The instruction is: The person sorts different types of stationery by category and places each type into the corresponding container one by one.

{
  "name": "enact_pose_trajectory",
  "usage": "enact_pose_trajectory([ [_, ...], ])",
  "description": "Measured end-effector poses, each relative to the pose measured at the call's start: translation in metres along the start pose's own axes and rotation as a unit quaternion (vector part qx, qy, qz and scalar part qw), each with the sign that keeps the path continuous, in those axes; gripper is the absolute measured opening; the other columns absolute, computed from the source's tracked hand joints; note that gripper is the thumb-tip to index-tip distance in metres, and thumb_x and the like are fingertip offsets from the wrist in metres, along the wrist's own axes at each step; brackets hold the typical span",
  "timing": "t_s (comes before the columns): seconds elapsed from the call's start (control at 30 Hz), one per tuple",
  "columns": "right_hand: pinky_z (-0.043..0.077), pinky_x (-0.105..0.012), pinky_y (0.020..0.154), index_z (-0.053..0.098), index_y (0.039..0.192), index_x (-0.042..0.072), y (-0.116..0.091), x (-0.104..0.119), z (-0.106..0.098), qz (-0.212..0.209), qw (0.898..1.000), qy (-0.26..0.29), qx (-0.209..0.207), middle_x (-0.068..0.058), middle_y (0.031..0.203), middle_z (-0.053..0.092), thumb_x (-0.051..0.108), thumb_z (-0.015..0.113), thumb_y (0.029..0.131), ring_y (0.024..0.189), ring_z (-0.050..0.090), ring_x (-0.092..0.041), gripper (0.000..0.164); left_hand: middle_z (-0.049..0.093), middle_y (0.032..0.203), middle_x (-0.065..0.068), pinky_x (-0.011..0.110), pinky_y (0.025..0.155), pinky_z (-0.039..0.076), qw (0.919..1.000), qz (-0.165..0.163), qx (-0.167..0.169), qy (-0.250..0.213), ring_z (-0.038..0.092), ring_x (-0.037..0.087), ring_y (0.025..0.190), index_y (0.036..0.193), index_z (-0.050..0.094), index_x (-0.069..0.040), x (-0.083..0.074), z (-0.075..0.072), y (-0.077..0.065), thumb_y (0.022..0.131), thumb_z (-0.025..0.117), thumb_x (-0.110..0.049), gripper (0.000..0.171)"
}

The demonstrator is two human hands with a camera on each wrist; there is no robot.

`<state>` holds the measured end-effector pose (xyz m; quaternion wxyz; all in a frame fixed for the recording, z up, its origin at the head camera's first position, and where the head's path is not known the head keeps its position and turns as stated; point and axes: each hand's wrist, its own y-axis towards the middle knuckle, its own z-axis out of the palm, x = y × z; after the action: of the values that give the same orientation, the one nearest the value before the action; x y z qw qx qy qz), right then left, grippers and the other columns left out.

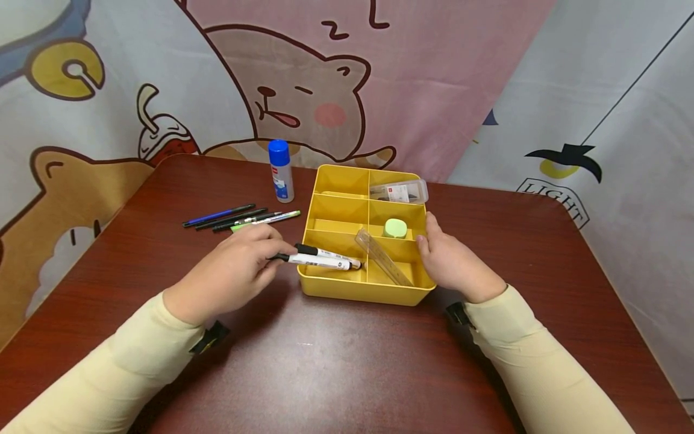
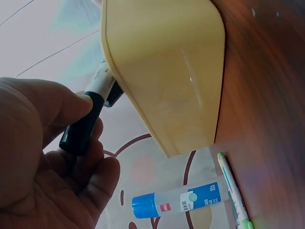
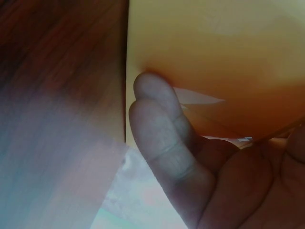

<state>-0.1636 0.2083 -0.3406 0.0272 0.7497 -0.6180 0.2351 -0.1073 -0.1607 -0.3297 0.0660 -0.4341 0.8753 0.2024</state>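
My left hand (image 1: pixel 233 265) pinches a white whiteboard marker (image 1: pixel 320 261) by its black cap (image 2: pixel 81 124), between thumb and fingers. The marker's far end reaches over the front left compartment of a yellow divided box (image 1: pixel 368 294). A second black-capped marker (image 1: pixel 309 249) lies just behind it in that compartment. My right hand (image 1: pixel 452 259) rests against the box's right side, its extended fingers (image 3: pixel 157 129) along the outer wall and the thumb at the rim. A clear ruler (image 1: pixel 382 258) leans across the front divider.
A pale green block-like item (image 1: pixel 395 228) sits in the middle right compartment, and a clear case (image 1: pixel 399 191) in the back right one. Left of the box stand a blue-capped glue stick (image 1: pixel 281 172) and several pens (image 1: pixel 238 217) on the brown table (image 1: pixel 336 367). A printed cloth hangs behind.
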Motion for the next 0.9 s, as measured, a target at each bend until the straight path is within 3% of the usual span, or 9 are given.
enact_pose_trajectory([
  [0.53, 0.038, -0.060, 0.119, -0.004, 0.162, -0.012, -0.001, 0.001, 0.000, -0.002, 1.000, -0.004, -0.008, -0.041, 0.157, 0.037, 0.026, 0.027, 0.113, 0.144, 0.049, -0.048, 0.069, 0.067, 0.105, 0.002, 0.041, 0.090, 0.051, 0.9987, 0.039, -0.034, 0.003, 0.061, 0.021, 0.100, 0.115, 0.080, -0.013, -0.007, 0.012, 0.002, 0.092, 0.068, 0.002, 0.030],
  [0.9, 0.038, -0.060, 0.119, -0.005, 0.163, -0.010, -0.001, 0.001, 0.000, -0.002, 1.000, -0.004, -0.009, -0.040, 0.158, 0.038, 0.026, 0.028, 0.113, 0.144, 0.049, -0.047, 0.070, 0.066, 0.107, 0.001, 0.037, 0.083, 0.047, 0.9989, 0.037, -0.028, 0.000, 0.055, 0.021, 0.093, 0.119, 0.079, -0.016, -0.012, 0.019, 0.003, 0.092, 0.071, -0.001, 0.031],
])
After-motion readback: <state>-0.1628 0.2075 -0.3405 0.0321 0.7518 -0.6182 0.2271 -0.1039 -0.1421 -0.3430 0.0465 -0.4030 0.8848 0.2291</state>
